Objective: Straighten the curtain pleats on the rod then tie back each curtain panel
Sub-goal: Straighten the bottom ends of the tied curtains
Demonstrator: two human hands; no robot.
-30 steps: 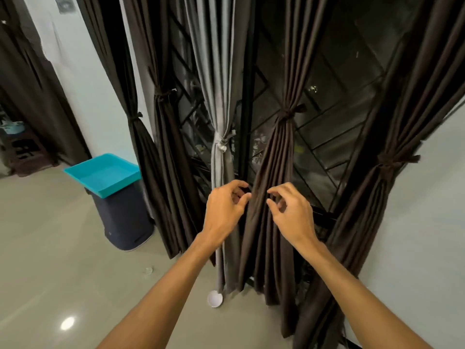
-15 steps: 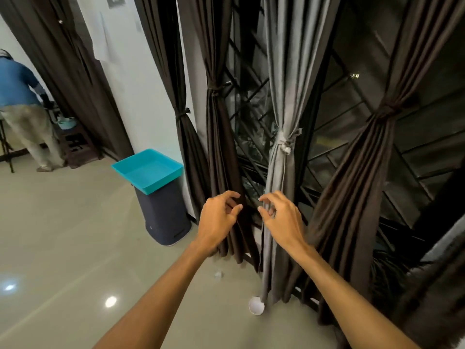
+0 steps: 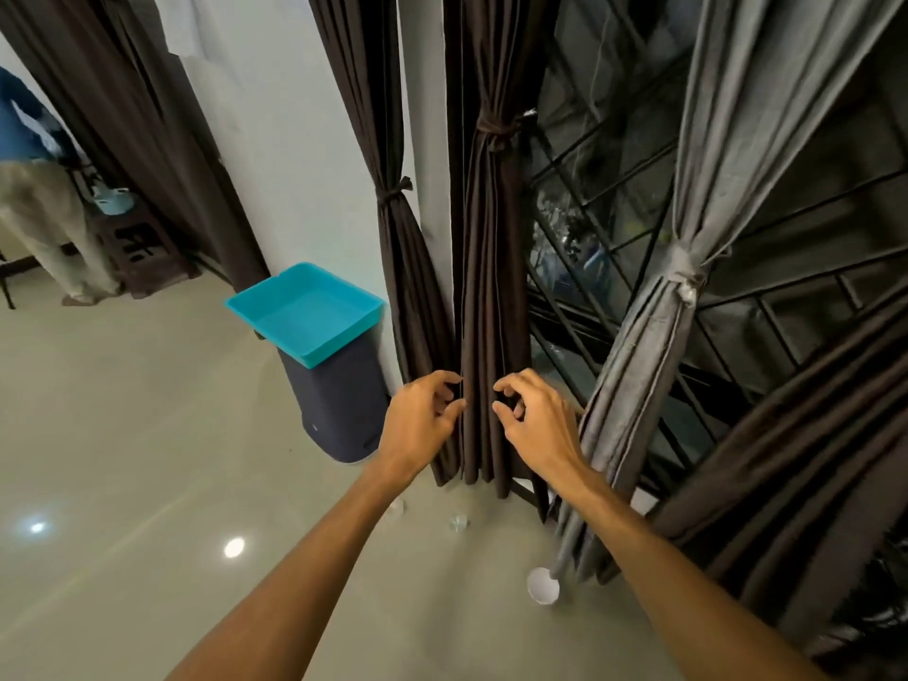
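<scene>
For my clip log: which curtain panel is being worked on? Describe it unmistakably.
Find the barred window; at its left edge hangs a dark brown curtain panel, between the left hand and right hand. Unlike the slimmer brown panel leftward and the grey panel rightward, its tie sits highest.

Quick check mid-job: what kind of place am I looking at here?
Probably a room in a home, at a large window: tied-back curtains hang before a black metal grille, the floor is glossy, and a dark bin topped with a teal tray stands by the wall.
</scene>
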